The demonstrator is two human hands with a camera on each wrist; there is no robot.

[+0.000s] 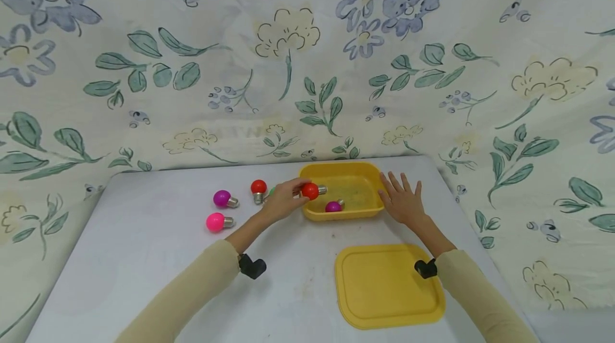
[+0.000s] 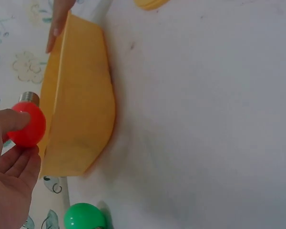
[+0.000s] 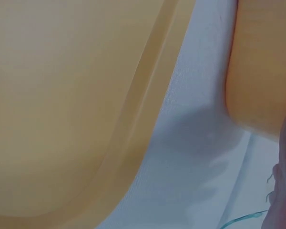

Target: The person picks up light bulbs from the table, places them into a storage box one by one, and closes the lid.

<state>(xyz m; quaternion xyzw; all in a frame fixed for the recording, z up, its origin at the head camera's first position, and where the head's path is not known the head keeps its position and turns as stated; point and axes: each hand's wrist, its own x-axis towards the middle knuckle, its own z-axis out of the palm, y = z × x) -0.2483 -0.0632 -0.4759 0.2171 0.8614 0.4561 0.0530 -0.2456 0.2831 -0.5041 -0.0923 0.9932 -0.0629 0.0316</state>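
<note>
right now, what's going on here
A person's left hand holds a red light bulb at the left end of a yellow container; a purple bulb lies inside. The right hand, fingers spread, is at the other end. More bulbs lie on the table to the left, and the yellow lid lies in front.

On the desk (image 1: 139, 225), the container (image 1: 343, 216) stands behind the lid (image 1: 391, 287), with an inner bulb (image 1: 332, 207) in its front part. The left hand (image 1: 282, 202) holds another bulb (image 1: 309, 191) over the container's left end; the right hand (image 1: 402, 203) is at its right end. Loose bulbs (image 1: 222, 199) lie farther left.
</note>
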